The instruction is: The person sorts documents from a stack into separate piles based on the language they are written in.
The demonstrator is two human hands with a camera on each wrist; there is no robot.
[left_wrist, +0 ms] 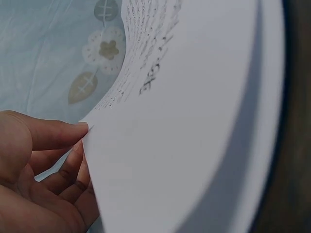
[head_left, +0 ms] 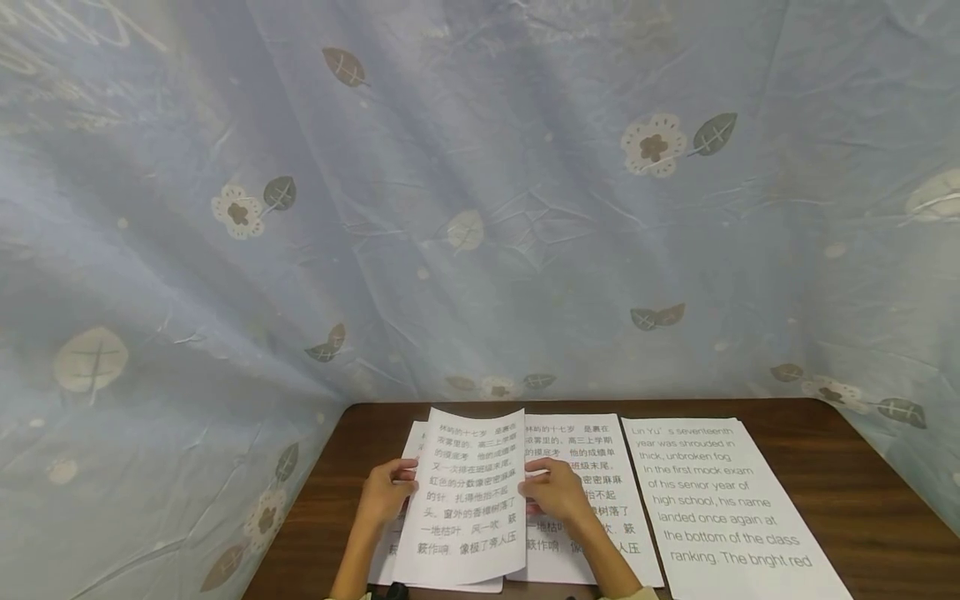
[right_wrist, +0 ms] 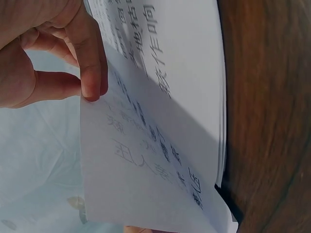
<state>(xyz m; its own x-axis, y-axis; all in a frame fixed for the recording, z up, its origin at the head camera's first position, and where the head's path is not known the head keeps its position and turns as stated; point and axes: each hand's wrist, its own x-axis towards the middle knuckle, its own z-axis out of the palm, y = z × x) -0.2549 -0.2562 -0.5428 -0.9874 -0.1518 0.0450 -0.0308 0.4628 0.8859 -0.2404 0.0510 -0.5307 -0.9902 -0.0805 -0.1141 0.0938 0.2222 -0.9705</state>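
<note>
A white sheet of paper (head_left: 468, 508) printed with Chinese text is held up between both hands, over a left pile of paper (head_left: 382, 562). My left hand (head_left: 385, 493) pinches its left edge; in the left wrist view the thumb lies on the printed face, with the fingers behind. At the opposite edge, my right hand (head_left: 557, 493) pinches the paper between thumb and fingers. The sheet bows in the left wrist view. The right wrist view shows its print faintly through the back, above printed paper (right_wrist: 189, 87) below.
A middle pile of Chinese-printed sheets (head_left: 630, 525) lies partly under my right arm. Right of it is a pile of English-printed sheets (head_left: 720, 500). All rest on a dark wooden table (head_left: 817, 467), with a patterned blue curtain (head_left: 525, 208) behind and at the sides.
</note>
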